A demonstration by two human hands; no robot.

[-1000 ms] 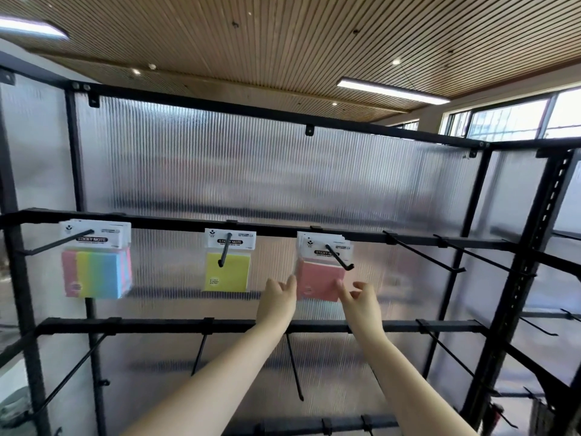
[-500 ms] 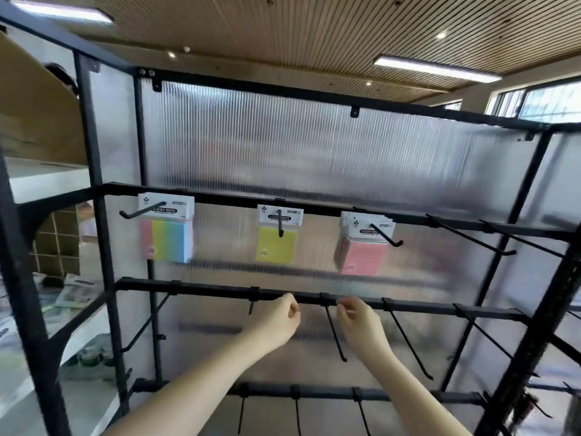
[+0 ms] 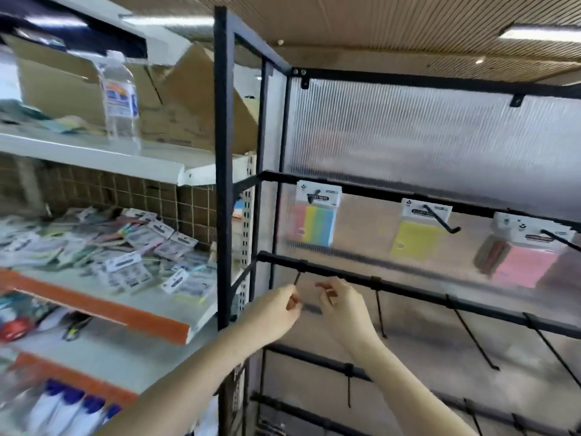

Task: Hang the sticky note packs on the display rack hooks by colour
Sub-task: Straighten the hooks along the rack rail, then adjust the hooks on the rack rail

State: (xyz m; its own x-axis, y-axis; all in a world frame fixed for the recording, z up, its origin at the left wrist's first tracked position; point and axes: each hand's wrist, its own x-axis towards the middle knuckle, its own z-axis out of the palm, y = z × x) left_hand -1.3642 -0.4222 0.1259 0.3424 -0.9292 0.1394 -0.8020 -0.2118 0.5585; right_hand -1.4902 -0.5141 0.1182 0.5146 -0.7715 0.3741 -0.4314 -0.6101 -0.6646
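Nearest are the two bare forearms, reaching up toward the left end of the display rack (image 3: 224,171). The left hand (image 3: 276,305) and the right hand (image 3: 341,305) sit close together just below the rack's second crossbar (image 3: 408,292), near its left corner. Both have loosely curled fingers with the tips drawn in, and neither seems to have hold of anything, though the blur makes that hard to be sure of. A short hook (image 3: 297,276) hangs from the bar just above the left hand.

Above the hands, on the top bar, three lots of sticky notes hang from hooks, well apart from both hands. The multicolour pack (image 3: 316,225) is at the left end, almost straight above the hands. The yellow pack (image 3: 415,239) is further right, and the pink packs (image 3: 525,265) are toward the right edge.

Off to the left, a white shelf (image 3: 103,297) holds a loose heap of packs (image 3: 103,247). On the shelf above stand a clear bottle (image 3: 121,102) and a cardboard box (image 3: 188,99).
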